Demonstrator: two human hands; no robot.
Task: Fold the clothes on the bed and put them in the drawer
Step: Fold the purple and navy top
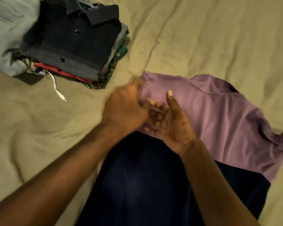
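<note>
Pinching left edge of purple shirt (211, 115) with left grip (126, 110), blurred. Holding right grip (168, 121) palm up beside it, thumb out, fingers loosely curled at same edge; cannot tell whether clamped on cloth. Working with shirt crumpled on bed (203, 38), lower part draped over dark cloth (145, 176); folded stack (75, 41) well apart, upper left. Likely risks: losing slick fabric from one-sided pinch, dragging dark cloth along with the fold, locking in wrinkles unless flattened first.

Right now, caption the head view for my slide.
Left hand grips a purple garment on the bed, beside a stack of folded clothes.
</note>
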